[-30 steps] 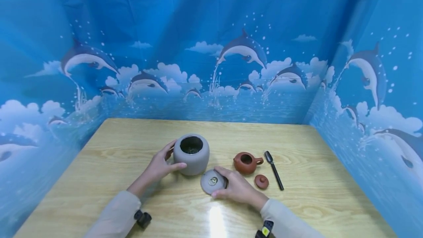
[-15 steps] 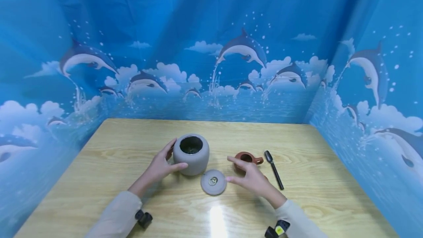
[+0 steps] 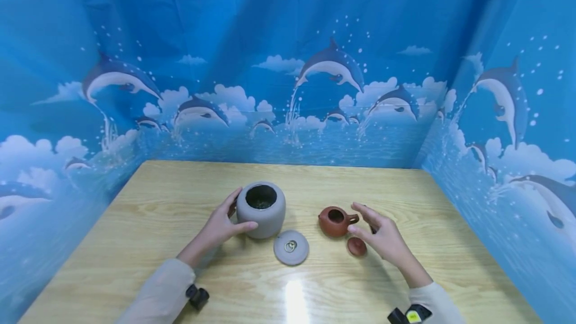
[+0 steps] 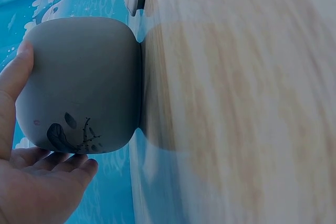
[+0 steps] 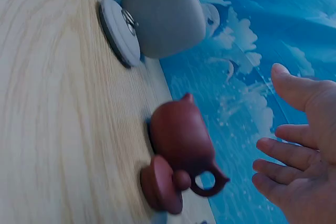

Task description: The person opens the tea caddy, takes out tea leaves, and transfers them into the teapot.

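The fingers of the right hand (image 3: 382, 236) are spread, thumb apart, pinching nothing; they hover over a dark tool (image 3: 373, 229) that they mostly hide. For a clean reach, they would best come down clear of the handle of the teapot (image 3: 330, 228), which in the right wrist view shows just beside the fingertips yet apart from them. The thumb seems to need the most care: the small red lid (image 3: 357, 247) lies close to it in the head view, and a careless brush could knock it about. The left hand (image 3: 220, 224) curls round the jar (image 3: 267, 224), thumb on the near side; light, even pressure there should steady it without tipping it. The jar stands upright on the table (image 3: 180, 189), uncovered, left of the teapot, and its grey lid (image 3: 290, 258) lies flat just beside it, ring up.
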Motion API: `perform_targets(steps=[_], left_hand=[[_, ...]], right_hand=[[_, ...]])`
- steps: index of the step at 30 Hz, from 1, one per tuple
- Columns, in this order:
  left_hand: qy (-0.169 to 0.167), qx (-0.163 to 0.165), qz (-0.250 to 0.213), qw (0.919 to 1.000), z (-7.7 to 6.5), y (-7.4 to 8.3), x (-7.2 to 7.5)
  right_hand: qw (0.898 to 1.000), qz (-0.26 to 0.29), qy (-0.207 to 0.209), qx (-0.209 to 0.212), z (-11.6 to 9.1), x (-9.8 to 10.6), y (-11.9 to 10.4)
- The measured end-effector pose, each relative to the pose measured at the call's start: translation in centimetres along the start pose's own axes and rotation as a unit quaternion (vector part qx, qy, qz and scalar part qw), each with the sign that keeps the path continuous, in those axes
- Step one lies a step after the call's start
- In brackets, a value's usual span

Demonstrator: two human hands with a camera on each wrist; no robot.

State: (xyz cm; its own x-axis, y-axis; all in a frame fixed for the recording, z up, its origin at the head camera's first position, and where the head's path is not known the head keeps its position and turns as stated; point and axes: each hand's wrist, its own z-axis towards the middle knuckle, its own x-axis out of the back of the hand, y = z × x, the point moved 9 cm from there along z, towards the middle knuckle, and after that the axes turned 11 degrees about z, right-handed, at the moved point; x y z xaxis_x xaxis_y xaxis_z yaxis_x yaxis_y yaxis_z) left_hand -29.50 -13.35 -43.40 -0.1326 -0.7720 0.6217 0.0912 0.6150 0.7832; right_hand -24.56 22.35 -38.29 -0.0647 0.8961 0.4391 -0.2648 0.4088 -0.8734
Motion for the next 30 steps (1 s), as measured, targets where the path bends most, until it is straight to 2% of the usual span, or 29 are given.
perform_targets(steps=[5,12,17,23,30], left_hand=[[0.000,0.002,0.001,1.0000,-0.1,0.0,0.1],[-0.002,0.005,0.000,1.0000,-0.1,-0.1,0.0],[-0.001,0.006,0.003,1.0000,0.0,-0.2,0.0],[0.001,0.005,0.001,1.0000,0.0,-0.1,0.1],[-0.002,0.000,-0.002,1.0000,-0.1,0.0,0.1]], right_hand=[[0.999,0.000,0.030,-0.018,-1.0,2.0,1.4],[0.996,-0.031,0.063,-0.056,-2.2,4.0,4.3],[0.994,-0.028,0.067,-0.079,-2.7,4.3,6.1],[0.989,-0.013,0.071,-0.126,-2.8,4.1,7.9],[0.985,-0.036,0.085,-0.148,-3.1,4.0,8.7]])
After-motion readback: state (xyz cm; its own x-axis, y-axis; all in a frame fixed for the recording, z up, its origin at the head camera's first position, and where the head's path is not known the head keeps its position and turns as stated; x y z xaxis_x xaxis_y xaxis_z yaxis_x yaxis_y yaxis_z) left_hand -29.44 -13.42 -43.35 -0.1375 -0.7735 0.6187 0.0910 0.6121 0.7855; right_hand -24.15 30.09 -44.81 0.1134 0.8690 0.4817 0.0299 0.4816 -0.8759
